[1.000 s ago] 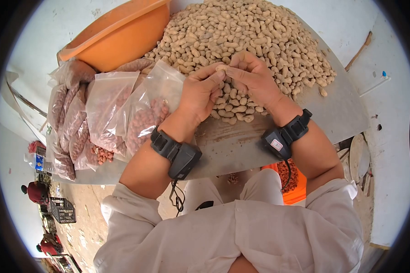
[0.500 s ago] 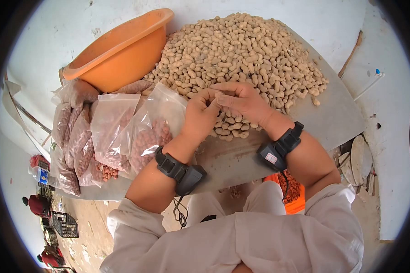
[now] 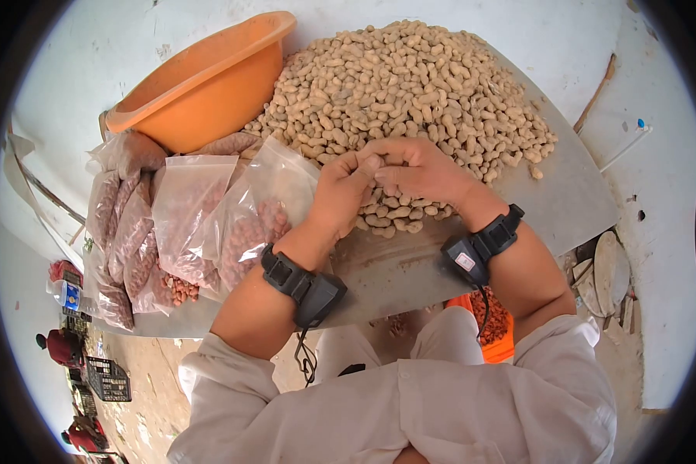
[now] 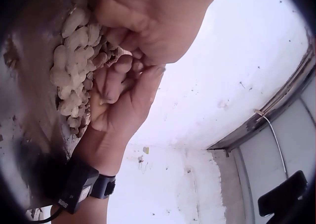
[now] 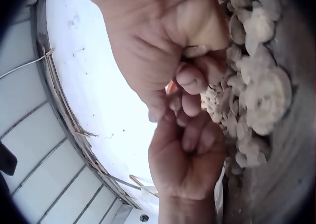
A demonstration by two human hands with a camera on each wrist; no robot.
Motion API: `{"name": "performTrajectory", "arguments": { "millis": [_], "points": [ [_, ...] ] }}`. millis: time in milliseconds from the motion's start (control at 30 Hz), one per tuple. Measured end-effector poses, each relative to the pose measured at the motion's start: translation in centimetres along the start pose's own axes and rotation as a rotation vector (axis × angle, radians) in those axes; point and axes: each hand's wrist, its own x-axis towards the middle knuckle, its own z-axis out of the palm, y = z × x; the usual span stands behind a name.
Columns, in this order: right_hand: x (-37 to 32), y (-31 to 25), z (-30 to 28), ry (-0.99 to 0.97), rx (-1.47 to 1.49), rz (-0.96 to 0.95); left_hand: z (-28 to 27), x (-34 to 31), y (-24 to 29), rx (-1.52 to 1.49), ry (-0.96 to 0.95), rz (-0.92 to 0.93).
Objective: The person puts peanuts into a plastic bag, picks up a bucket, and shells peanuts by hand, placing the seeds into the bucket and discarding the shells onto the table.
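Observation:
Above the peanut pile [image 3: 410,85], my left hand [image 3: 339,189] and right hand [image 3: 421,172] meet at thumbs and fingertips. Between them they pinch a peanut, almost wholly hidden by the fingers. In the right wrist view, a pale piece that looks like peanut shell [image 5: 195,51] shows in the palm of the right hand, under its curled fingers. The left hand lies below it in that view, fingers curled and thumb tip at the right thumb. Loose unshelled peanuts [image 4: 74,61] lie close beside both hands in the left wrist view.
Plastic bags of reddish kernels [image 3: 193,224] lie left on the grey tabletop [image 3: 394,278]. Behind them leans an orange basin [image 3: 209,85]. An orange container of reddish bits [image 3: 493,321] stands below the table edge. Two people [image 3: 60,348] and black crates [image 3: 108,379] are at far left.
The head view has tilted, so everything sits lower in it than a second ago. The peanut seen at the thumb tips then is now covered by the fingers, and the hands stay together.

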Motion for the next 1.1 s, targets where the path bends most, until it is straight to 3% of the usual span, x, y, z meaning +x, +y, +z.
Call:
{"name": "performTrajectory", "arguments": {
  "millis": [133,233,367,533,667,833,967,1100],
  "points": [
    [0.3,1.4,1.1,0.101,0.056,-0.081,0.4,0.1,-0.1,-0.133,0.083,0.016],
    [0.4,1.5,1.6,0.190,0.079,-0.052,0.2,0.2,-0.4,-0.197,0.092,0.029],
    [0.2,1.1,0.9,0.161,0.193,0.034,0.5,0.3,-0.6,-0.360,0.064,0.027],
    [0.5,1.6,0.7,0.176,0.156,-0.023,0.2,0.2,-0.1,-0.518,0.046,-0.085],
    [0.8,2.6,0.9,0.176,-0.054,-0.186,-1.0,0.7,-0.6,-0.701,0.033,-0.241],
    [0.8,2.7,0.5,0.137,-0.330,-0.302,-0.5,0.4,-0.2,-0.674,0.114,-0.285],
    [0.7,2.4,0.6,0.152,-0.262,-0.206,-1.2,0.8,-0.8,-0.633,0.051,-0.301],
    [0.8,2.6,0.6,0.261,-0.273,-0.206,-0.4,0.4,-0.6,-0.477,0.078,-0.168]
  ]
}}
